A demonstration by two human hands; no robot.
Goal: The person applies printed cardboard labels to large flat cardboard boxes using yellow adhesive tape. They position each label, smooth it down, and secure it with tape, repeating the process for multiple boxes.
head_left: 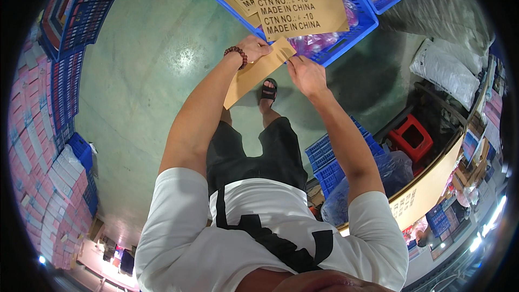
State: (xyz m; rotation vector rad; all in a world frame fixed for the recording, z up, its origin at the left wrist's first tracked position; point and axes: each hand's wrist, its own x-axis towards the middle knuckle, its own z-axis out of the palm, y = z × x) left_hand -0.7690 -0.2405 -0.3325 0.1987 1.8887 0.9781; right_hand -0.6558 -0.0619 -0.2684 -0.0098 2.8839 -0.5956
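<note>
My left hand (252,50), with a beaded bracelet at the wrist, pinches the upper part of a tan cardboard piece (252,78), which hangs slanting down to the left. My right hand (307,77) is closed at the same piece's upper right edge, fingertips on it. Just above both hands is a blue plastic crate (352,40) holding bagged pink items (310,47). Several tan cardboard sheets with black printing (302,16) lie on top of the crate, overlapping one another.
Stacked blue crates (67,78) and pink boxes (38,146) line the left. A second crate (396,0) adjoins the first. On the right are white sacks (444,73), a red stool (411,130), more blue crates (324,165) and a large cardboard panel (427,189). My sandalled foot (267,91) shows below.
</note>
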